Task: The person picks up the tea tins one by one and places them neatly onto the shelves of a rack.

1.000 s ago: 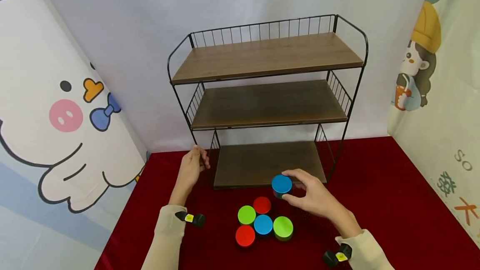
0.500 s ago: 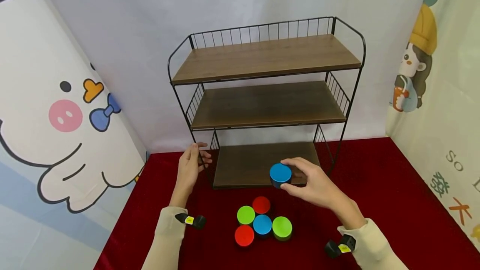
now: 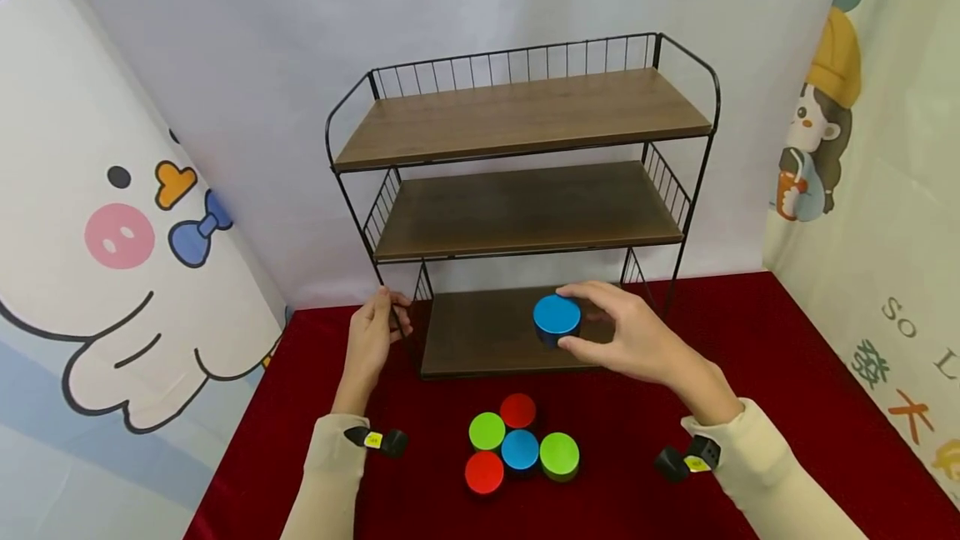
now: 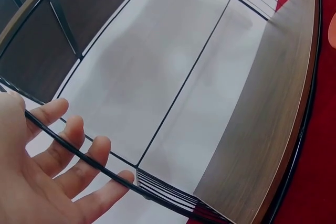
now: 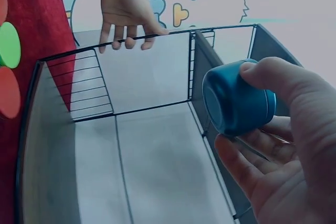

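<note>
Pinching a round blue container point(image 3: 557, 317) by its sides, the right hand point(image 3: 630, 336) holds it in the air just right of the frame's centre, thumb and fingers parted only by its width. In the head view it shows against the bottom board point(image 3: 472, 336) of a three-tier wire-and-wood rack point(image 3: 517, 119); in the right wrist view it is tilted, at centre right. Left of centre, the left hand point(image 3: 369, 338) has its fingers bent loosely round the rack's black left front post point(image 3: 358, 227), slightly spread in the left wrist view.

Below the rack, at lower centre, five more round containers cluster on a dark red cloth point(image 3: 637, 457): red point(image 3: 518, 411) at the top, green point(image 3: 487, 432) to its lower left, blue point(image 3: 520, 450) in the middle, green point(image 3: 559, 455) at the right and red point(image 3: 484, 472) at lower left. A cartoon-printed drape point(image 3: 120, 140) fills the frame's left side.
</note>
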Demonstrator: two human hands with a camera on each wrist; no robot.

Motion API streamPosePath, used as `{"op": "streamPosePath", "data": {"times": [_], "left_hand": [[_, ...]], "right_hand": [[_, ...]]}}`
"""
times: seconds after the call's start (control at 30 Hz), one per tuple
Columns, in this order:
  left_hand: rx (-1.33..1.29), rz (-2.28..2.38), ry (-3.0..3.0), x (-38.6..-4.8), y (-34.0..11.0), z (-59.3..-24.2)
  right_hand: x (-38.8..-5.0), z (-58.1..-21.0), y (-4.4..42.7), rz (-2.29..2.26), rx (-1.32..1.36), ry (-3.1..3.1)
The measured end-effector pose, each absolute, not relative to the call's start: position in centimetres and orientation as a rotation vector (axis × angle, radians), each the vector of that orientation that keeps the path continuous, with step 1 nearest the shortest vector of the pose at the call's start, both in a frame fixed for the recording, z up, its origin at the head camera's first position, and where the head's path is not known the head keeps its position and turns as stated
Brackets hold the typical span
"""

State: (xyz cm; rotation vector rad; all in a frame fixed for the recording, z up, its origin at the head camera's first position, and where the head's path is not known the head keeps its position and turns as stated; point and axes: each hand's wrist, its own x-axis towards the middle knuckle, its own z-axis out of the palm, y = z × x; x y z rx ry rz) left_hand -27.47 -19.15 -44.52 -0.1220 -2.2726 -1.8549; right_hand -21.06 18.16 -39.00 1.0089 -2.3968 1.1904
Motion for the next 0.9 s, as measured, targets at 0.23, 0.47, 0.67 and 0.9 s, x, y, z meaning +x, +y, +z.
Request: {"op": "streamPosePath", "data": {"times": [0.23, 0.47, 0.67, 0.9], "left_hand": [[-0.133, -1.844, -2.296, -27.5, -19.4, -44.5], [-0.131, -1.838, -2.306, -27.6, -19.5, -44.7], [-0.130, -1.839, -2.309, -27.5, -19.4, -44.5], [-0.130, -1.848, -2.305, -27.6, -19.3, -44.5]], "right_hand": [[-21.4, -36.3, 18.7, 1.210, 1.075, -2.356], [-21.8, -33.4, 19.6, 1.148, 1.127, -2.332], [-22.0, -30.3, 20.3, 1.109, 1.166, -2.197], [-21.8, -26.5, 21.4, 1.142, 1.156, -2.069]]}}
